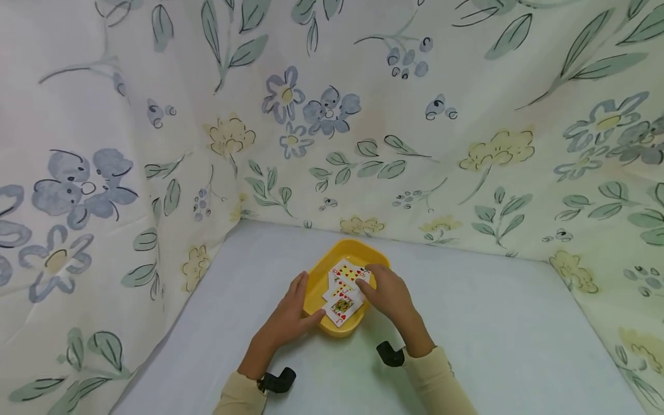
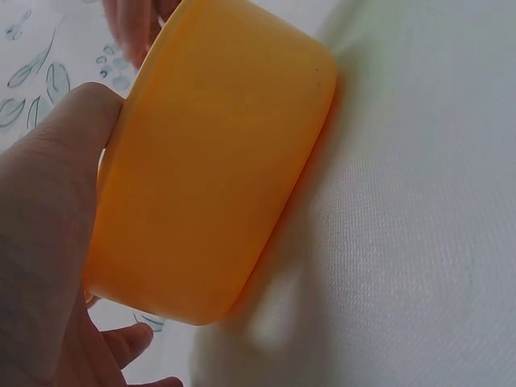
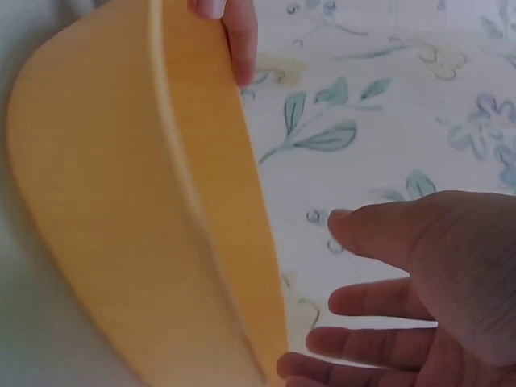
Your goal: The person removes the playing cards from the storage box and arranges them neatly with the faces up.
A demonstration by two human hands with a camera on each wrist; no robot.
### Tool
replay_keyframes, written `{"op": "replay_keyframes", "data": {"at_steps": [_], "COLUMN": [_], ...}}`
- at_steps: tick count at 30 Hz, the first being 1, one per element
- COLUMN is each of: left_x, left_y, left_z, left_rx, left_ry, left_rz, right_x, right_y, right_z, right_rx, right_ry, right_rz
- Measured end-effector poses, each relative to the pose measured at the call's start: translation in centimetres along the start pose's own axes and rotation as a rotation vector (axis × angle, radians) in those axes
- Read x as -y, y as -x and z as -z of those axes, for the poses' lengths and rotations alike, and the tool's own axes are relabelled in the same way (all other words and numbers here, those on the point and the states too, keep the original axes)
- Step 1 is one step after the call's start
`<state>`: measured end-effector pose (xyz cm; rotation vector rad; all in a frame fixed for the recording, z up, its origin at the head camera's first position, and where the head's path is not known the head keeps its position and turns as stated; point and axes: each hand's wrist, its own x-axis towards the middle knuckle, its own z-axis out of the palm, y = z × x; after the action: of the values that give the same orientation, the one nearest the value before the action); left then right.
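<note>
A yellow plastic tub (image 1: 315,297) stands on the white table surface, with several playing cards (image 1: 342,307) lying overlapped and face up inside. The nearest is a red-suit face card; others bear red pips. My left hand (image 1: 290,311) holds the tub's near-left corner, thumb over the rim, fingers along the left side. In the left wrist view that thumb (image 2: 89,109) hooks over the rim. Above the tub's right side is my right hand (image 1: 390,294), thumb close to the cards. The right wrist view shows its fingers (image 3: 379,298) spread, holding nothing visible; the cards are hidden there.
Floral cloth (image 1: 332,184) rises behind and on both sides of the white surface (image 1: 482,323). A black wrist mount (image 1: 280,380) sits on the left forearm, another black mount (image 1: 390,354) on the right.
</note>
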<state>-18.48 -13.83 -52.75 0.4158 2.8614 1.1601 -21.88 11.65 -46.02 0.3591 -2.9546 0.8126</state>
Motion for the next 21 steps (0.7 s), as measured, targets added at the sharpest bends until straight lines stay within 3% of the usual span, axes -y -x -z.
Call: {"op": "replay_keyframes", "data": {"at_steps": [9,16,21], "left_x": [0.4,0.6,0.5], "left_y": [0.0,-0.2,-0.2], "left_z": [0.4,0.0,0.1], "left_rx": [-0.006,0.006,0.023], "left_ry": [0.026,0.025,0.016], "left_rz": [-0.013,-0.019,-0.006], "right_x": [2.8,3.1,2.4], "right_y": [-3.2,-5.2,-6.2], "right_z": [-1.1,-3.3,-3.8], "right_rx": [0.089,0.163,0.146], "right_ry": [0.006,0.088,0.122], "right_rz": [0.012,-0.009,-0.078]}}
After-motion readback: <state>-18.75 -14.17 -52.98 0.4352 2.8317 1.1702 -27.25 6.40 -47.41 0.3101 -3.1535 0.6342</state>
